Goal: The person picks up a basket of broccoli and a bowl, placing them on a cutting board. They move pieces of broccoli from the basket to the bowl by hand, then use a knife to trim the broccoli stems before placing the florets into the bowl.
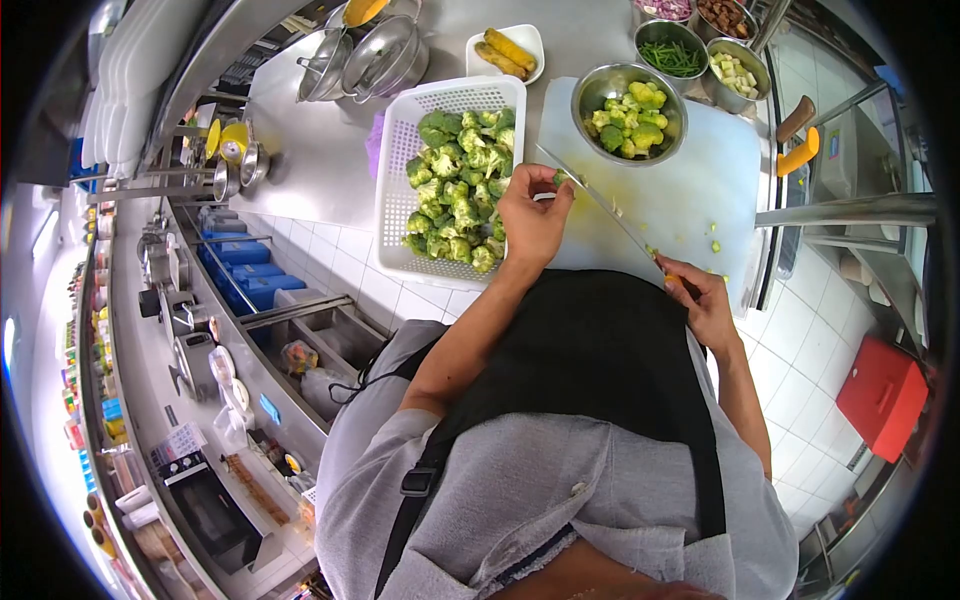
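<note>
My left hand (536, 215) pinches a small broccoli floret (561, 179) above the left edge of the white cutting board (690, 190). In my right hand (703, 303) is a long knife (610, 208) with an orange handle, its blade slanting across the board with the tip close to the floret. Beside my left hand stands a white perforated basket (392, 190) full of broccoli florets (455, 195). A steel bowl (580, 120) with cut broccoli pieces (632, 120) sits on the far part of the board. Small green scraps (715, 245) lie on the board's right side.
Beyond the board are steel bowls with green beans (670, 58), pale diced vegetable (733, 74) and chopped red onion (665, 8). A white dish (537, 45) holds yellow pieces. Pots (385, 60) stand at the back left. A metal rail (850, 210) is at right.
</note>
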Demonstrator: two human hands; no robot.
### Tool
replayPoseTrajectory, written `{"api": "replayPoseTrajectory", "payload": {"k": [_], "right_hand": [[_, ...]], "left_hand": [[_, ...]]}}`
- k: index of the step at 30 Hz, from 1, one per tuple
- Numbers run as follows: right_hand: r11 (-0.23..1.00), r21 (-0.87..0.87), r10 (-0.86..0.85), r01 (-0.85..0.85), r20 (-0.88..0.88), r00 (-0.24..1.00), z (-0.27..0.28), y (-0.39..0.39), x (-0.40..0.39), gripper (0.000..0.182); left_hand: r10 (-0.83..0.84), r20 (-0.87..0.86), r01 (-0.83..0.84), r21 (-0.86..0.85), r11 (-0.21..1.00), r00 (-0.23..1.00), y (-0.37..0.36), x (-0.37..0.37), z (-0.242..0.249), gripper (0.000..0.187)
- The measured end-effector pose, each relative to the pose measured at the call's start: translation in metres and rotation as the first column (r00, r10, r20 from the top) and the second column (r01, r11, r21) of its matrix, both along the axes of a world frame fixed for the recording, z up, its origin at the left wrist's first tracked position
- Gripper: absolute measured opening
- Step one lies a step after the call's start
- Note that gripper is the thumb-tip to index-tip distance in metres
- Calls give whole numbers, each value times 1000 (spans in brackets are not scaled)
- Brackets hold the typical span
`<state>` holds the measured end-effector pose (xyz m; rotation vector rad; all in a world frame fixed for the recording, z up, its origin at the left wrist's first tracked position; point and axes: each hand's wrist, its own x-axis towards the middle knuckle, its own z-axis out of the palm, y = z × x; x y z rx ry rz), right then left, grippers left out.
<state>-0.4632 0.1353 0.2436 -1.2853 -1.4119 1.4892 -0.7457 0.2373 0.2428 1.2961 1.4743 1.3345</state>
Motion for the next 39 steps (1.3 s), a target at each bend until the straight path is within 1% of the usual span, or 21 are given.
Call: {"api": "replayPoseTrajectory", "payload": {"k": [2, 5, 8, 11, 14, 17, 20, 21, 22, 23, 25, 28, 29, 30, 31, 33, 34, 37, 39], "right_hand": [[1000, -7, 10, -10, -1, 1000, 0, 1, 1, 33], [1000, -6, 20, -20, 27, 999, -2, 3, 1, 32], [997, -66, 33, -27, 91, 995, 4, 6, -1, 30], [994, -110, 25, -15, 84, 996, -3, 8, -2, 31], [971, -238, -4, 12, 34, 999, -4, 12, -3, 33], [978, -204, -35, 44, 49, 998, -9, 13, -5, 34], [979, -192, -58, 64, 36, 998, -27, 9, -2, 33], [980, -185, -64, 72, 49, 997, -26, 10, -3, 33], [979, -193, -61, 68, 44, 997, -23, 10, -4, 34], [977, -201, -59, 66, 40, 997, -21, 11, -4, 34], [976, -207, -63, 67, 28, 998, -23, 10, -5, 34], [980, -187, -72, 75, 20, 997, -30, 10, -4, 35], [982, -176, -69, 74, 32, 997, -27, 10, -5, 35], [984, -163, -68, 75, 44, 997, -25, 11, -5, 35], [981, -180, -65, 70, 36, 997, -24, 11, -5, 35], [974, -217, -57, 60, 21, 998, -23, 11, -3, 35], [977, -204, -58, 60, 19, 998, -24, 11, -4, 35], [981, -178, -72, 72, 3, 997, -28, 11, -4, 35], [980, -183, -80, 76, -15, 997, -31, 8, -3, 35]], "left_hand": [[12, -60, -11, 20, 1000, 998, 0, 0, 2, 24], [-5, -64, 2, -34, 999, 998, -1, -1, 2, 23], [-27, -79, 21, -75, 997, 997, -4, 1, 0, 21], [-102, -97, 96, -67, 993, 990, -9, 4, 1, 20], [-177, -190, 176, -26, 984, 966, -14, 7, 2, 20], [-169, -158, 169, -14, 986, 973, -9, 2, 11, 20], [-6, -217, 45, 175, 984, 976, 19, -33, 22, 21], [76, -322, -8, 208, 978, 944, 30, -47, 43, 22], [166, -357, -71, 264, 962, 919, 46, -67, 42, 21], [230, -460, -102, 287, 952, 857, 61, -87, 48, 19], [263, -514, -110, 309, 945, 816, 95, -135, 40, 28], [261, -693, -158, 211, 965, 672, 124, -191, 41, 31], [124, -767, -123, 60, 991, 629, 125, -206, 43, 33], [-21, -815, -97, -94, 991, 579, 125, -218, 47, 34], [-171, -835, -81, -248, 965, 523, 126, -226, 49, 36], [-262, -856, 16, -284, 959, 445, 114, -228, 34, 35], [-306, -863, 64, -307, 949, 401, 107, -229, 22, 35], [-225, -853, 100, -202, 974, 471, 94, -225, -2, 33], [-180, -796, 55, -182, 982, 578, 94, -229, 1, 29]]}}
